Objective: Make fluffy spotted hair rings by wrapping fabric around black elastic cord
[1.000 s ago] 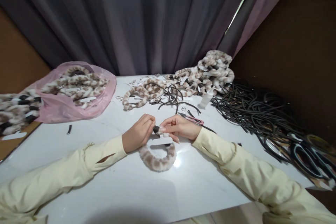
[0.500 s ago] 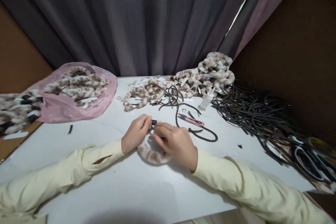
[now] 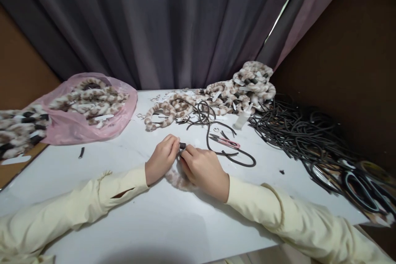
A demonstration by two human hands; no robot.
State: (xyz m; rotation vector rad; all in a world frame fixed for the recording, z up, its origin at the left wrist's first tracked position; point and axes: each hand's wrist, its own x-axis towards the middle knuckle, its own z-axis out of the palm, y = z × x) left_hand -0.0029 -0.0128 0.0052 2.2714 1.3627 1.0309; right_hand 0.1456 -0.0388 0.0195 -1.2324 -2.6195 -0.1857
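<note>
Low over the table's middle, my left hand (image 3: 163,159) is closed on a fluffy brown-and-white ring (image 3: 179,180), at the end of a black cord coil (image 3: 182,146) wound on it. My right hand (image 3: 204,169) is closed at the other side of the coil, its thumb and fingers pinched close to it. Both hands cover much of the ring, and its lower edge shows beneath them. What exactly lies between the right fingertips is hidden, though they press where cord and ring meet.
Pink snips (image 3: 228,142), loose black cords (image 3: 247,164) and a small clear bottle (image 3: 243,119) lie beyond my right hand. A heap of black cord (image 3: 297,128) and large scissors (image 3: 360,192) are at right. Fluffy rings fill a pink bag (image 3: 123,123) at left and a back pile (image 3: 253,80).
My right fingers have drawn in beside the black coil and closed. The right hand now covers more of the ring; the left has shifted slightly right.
</note>
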